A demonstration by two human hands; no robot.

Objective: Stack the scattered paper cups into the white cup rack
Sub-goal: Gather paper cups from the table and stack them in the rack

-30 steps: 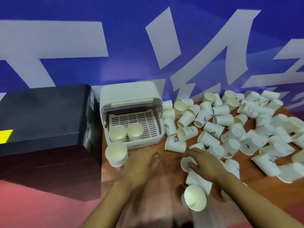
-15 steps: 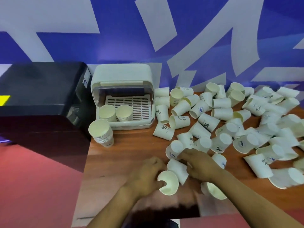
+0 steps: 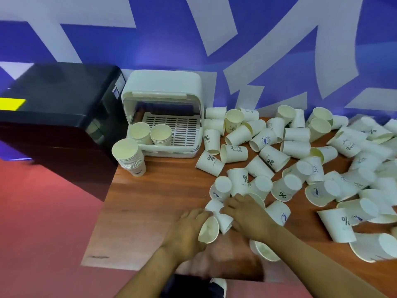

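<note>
The white cup rack (image 3: pixel 165 91) stands at the table's back left, lid raised, with two short stacks of cups (image 3: pixel 150 133) on its slatted tray. Several loose paper cups (image 3: pixel 268 155) lie scattered over the wooden table to its right. My left hand (image 3: pixel 187 229) grips a lying cup (image 3: pixel 208 230) whose mouth faces me. My right hand (image 3: pixel 247 214) rests with curled fingers on another lying cup (image 3: pixel 219 214) right beside it. One more cup (image 3: pixel 263 250) lies under my right forearm.
A tall stack of cups (image 3: pixel 130 157) stands on the table's left corner in front of the rack. A black box-shaped machine (image 3: pixel 60 117) sits left of the rack. The table's (image 3: pixel 154 203) left edge drops to a red floor. A blue and white wall rises behind.
My left hand moved right from near the rack and took hold of a lying cup. My right hand stayed among the near cups. The camera view shifted.
</note>
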